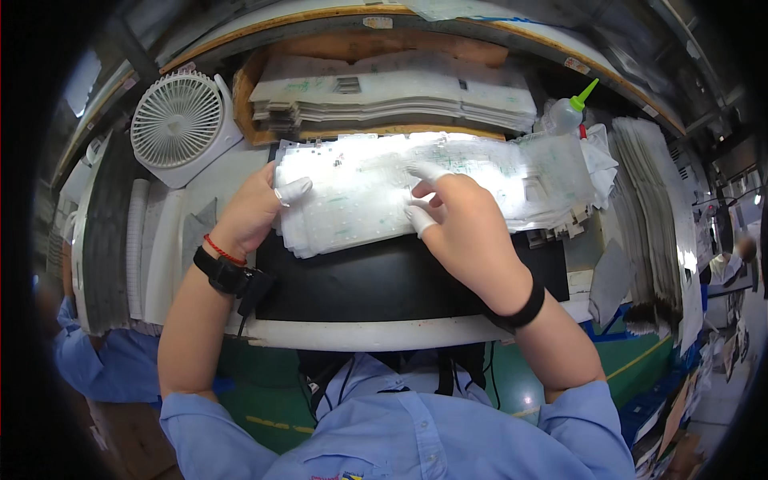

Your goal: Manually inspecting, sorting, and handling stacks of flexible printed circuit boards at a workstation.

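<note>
A stack of translucent plastic sheets, glossy and with faint green marks, lies over a black mat on the bench. At its left end, my left hand grips the edge, the thumb in a white finger cot resting on top and the other fingers hidden beneath. Over the middle of the stack is my right hand, its thumb and fingertips in white finger cots. The thumb and fingers are bent and apart, close to the top sheet; glare hides whether they touch it. I see nothing held between them.
Behind the sheets, a wooden tray holds a thick pile of similar sheets. A white fan stands at the back left, and a squeeze bottle with a green nozzle at the back right. More stacked sheets line the right side. Another person's blue sleeve shows at left.
</note>
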`<state>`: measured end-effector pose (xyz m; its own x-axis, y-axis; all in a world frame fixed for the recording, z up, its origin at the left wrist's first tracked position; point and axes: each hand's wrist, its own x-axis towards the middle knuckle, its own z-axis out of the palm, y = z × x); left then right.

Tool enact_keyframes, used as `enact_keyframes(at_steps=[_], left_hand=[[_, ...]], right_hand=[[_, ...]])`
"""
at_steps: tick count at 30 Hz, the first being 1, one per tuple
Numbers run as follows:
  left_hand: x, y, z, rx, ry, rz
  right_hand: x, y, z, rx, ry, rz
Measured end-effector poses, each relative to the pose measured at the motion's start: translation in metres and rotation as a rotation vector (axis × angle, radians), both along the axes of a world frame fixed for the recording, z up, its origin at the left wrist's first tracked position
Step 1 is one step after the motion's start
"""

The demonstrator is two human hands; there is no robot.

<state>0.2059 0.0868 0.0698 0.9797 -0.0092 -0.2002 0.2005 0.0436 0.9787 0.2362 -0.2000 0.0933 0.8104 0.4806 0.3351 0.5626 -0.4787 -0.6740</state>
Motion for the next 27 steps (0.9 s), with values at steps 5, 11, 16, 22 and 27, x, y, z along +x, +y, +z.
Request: enact_keyframes(at_steps=[5, 11, 16, 22, 27], left_hand=[[-0.001, 0.002, -0.004, 0.030, 0.008, 0.024], [0.000, 0.002, -0.003, 0.027, 0.015, -0.002], [0.000, 0.001, 0.001, 0.015, 0.034, -0.009], [0.002, -0.001, 0.003, 0.014, 0.026, -0.017], [0.001, -0.001, 0.001, 0.038, 0.021, 0.007]], right_hand=[[0.012, 0.014, -0.004, -0.163, -0.024, 0.017], [0.022, 0.019, -0.011, -0.130, -0.070, -0.022], [0.024, 0.024, -0.013, -0.203, -0.095, -0.005], [0.018, 0.029, -0.017, -0.150, -0.322, -0.030], [-0.018, -0.026, 0.015, 0.113, 0.409, -0.012]])
